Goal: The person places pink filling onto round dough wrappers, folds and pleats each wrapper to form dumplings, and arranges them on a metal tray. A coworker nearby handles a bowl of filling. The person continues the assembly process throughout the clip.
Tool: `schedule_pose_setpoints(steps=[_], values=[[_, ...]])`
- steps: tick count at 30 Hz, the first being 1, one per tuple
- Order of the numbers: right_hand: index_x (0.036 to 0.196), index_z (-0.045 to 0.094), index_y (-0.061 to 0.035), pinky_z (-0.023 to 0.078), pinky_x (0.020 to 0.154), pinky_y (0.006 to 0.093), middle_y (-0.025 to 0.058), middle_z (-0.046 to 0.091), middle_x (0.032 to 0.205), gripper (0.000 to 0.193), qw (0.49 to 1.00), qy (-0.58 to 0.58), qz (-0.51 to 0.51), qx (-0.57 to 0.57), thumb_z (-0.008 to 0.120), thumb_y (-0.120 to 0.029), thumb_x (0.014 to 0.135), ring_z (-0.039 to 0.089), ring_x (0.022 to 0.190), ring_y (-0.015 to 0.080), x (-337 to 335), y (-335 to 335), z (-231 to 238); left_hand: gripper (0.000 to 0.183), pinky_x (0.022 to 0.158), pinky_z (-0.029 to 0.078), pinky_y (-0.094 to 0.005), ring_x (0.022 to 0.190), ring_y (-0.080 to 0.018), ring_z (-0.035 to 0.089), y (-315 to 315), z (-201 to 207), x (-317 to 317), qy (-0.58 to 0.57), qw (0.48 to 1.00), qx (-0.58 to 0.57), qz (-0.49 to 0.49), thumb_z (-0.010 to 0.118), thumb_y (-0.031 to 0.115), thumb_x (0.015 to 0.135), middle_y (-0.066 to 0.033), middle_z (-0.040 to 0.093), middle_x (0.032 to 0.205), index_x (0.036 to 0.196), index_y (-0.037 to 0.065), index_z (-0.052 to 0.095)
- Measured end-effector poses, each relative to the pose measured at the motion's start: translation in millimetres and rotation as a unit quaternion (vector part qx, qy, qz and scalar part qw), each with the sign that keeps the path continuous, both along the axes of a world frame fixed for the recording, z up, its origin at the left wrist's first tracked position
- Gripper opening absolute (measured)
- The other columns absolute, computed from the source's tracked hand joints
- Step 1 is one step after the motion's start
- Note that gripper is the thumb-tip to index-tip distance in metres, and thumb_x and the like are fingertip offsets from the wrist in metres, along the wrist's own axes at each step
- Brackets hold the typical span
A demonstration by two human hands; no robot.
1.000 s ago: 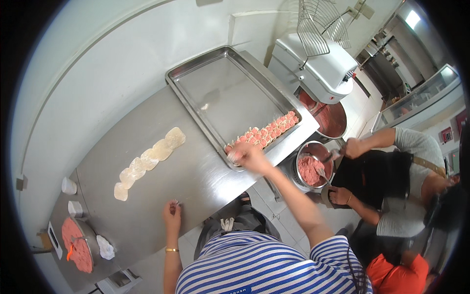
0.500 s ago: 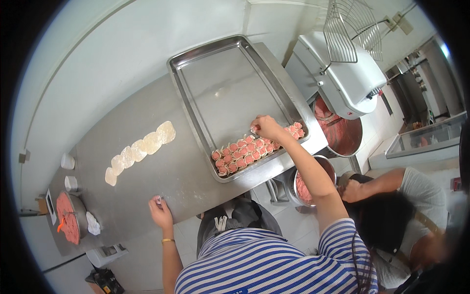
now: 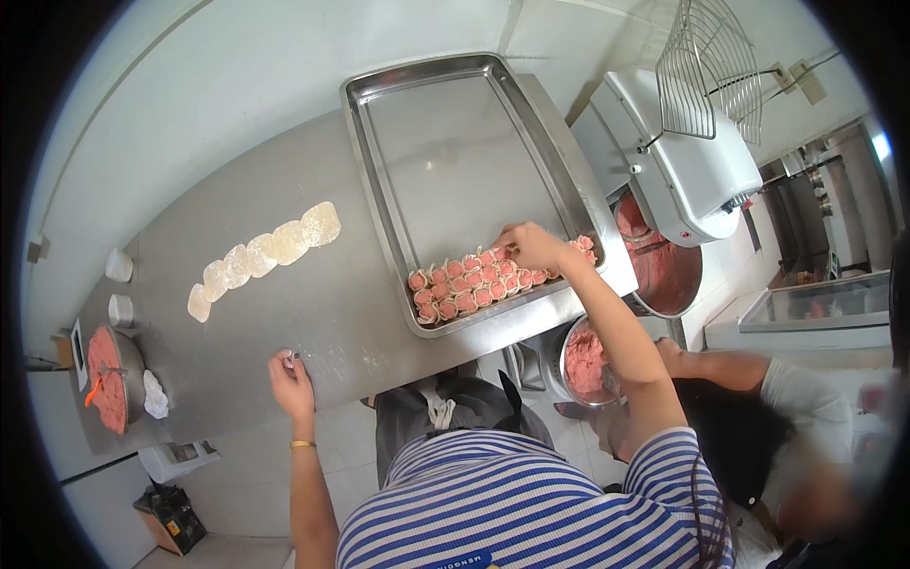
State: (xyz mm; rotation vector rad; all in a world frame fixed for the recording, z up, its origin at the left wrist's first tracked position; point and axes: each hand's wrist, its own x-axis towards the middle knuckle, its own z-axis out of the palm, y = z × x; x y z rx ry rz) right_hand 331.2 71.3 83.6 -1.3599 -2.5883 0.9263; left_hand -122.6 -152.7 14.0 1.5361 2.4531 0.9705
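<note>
My right hand (image 3: 534,247) reaches over the large metal tray (image 3: 379,204), its fingertips pinched at the end of the back row of dumplings. The open-topped dumplings (image 3: 474,284) have pink meat filling and pale wrappers, and stand packed in rows along the tray's near side. The one at my fingertips is mostly hidden. My left hand (image 3: 291,382) is above the table's near edge with its fingers curled in; a small dark spot shows by the thumb, but what it holds is unclear. A line of overlapping floured wrappers (image 3: 275,248) lies beyond it on the table.
At the far left a metal bowl of pink filling (image 3: 112,379) with an orange-handled tool stands beside a crumpled white cloth (image 3: 154,394). A mixer (image 3: 668,152) with a filling-laden bowl is at the right. A co-worker (image 3: 739,417) crouches by another bowl of filling (image 3: 588,365).
My right hand has lowered onto the back row of dumplings, its fingertips now against that row's end. My left hand stays curled near the table edge. The whole view has shifted a little.
</note>
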Motion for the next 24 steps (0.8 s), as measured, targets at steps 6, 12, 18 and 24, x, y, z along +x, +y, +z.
schedule_pose_setpoints(steps=[6, 12, 18, 24], values=[[0.105, 0.069, -0.0013, 0.052, 0.076, 0.0366, 0.0191, 0.068, 0.097, 0.038, 0.997, 0.025, -0.057, -0.043, 0.054, 0.005, 0.071, 0.067, 0.084, 0.0327, 4.9, 9.3, -0.7, 0.015, 0.061, 0.045, -0.0323, 0.066, -0.0185, 0.053, -0.3, 2.4, 4.2, -0.026, 1.0, 0.003, 0.01, 0.059, 0.009, 0.086, -0.0055, 0.055, 0.087, 0.101, 0.007, 0.058], [0.103, 0.069, 0.0, 0.052, 0.077, 0.0366, 0.0195, 0.068, 0.097, 0.037, 0.999, 0.007, -0.023, -0.029, 0.052, 0.006, 0.071, 0.066, 0.084, 0.0341, 0.2, 11.8, -9.9, 0.017, 0.062, 0.046, -0.0321, 0.067, -0.0194, 0.054, -0.4, 4.6, 1.9, -0.008, 1.0, -0.014, 0.009, 0.059, 0.008, 0.085, -0.0065, 0.056, 0.089, 0.102, 0.007, 0.058], [0.093, 0.069, -0.0002, 0.051, 0.072, 0.0404, 0.0151, 0.066, 0.098, 0.035, 0.995, 0.013, 0.025, 0.098, 0.048, 0.009, 0.068, 0.063, 0.083, 0.0347, -17.9, 9.7, 22.3, 0.02, 0.062, 0.045, -0.0302, 0.067, -0.0173, 0.054, -3.5, 2.2, -0.9, -0.054, 0.999, -0.009, 0.004, 0.06, 0.005, 0.084, -0.0059, 0.056, 0.09, 0.103, 0.006, 0.058], [0.077, 0.057, -0.0025, 0.049, 0.065, 0.0384, 0.0065, 0.06, 0.086, 0.018, 0.922, 0.192, 0.19, 0.276, 0.055, 0.008, 0.062, 0.059, 0.08, 0.0286, -170.9, -43.2, 191.1, 0.023, 0.062, 0.043, -0.0251, 0.07, -0.0105, 0.049, -31.3, 1.8, -4.4, -0.192, 0.978, 0.074, 0.045, 0.06, 0.002, 0.085, -0.0022, 0.054, 0.088, 0.107, 0.005, 0.058]])
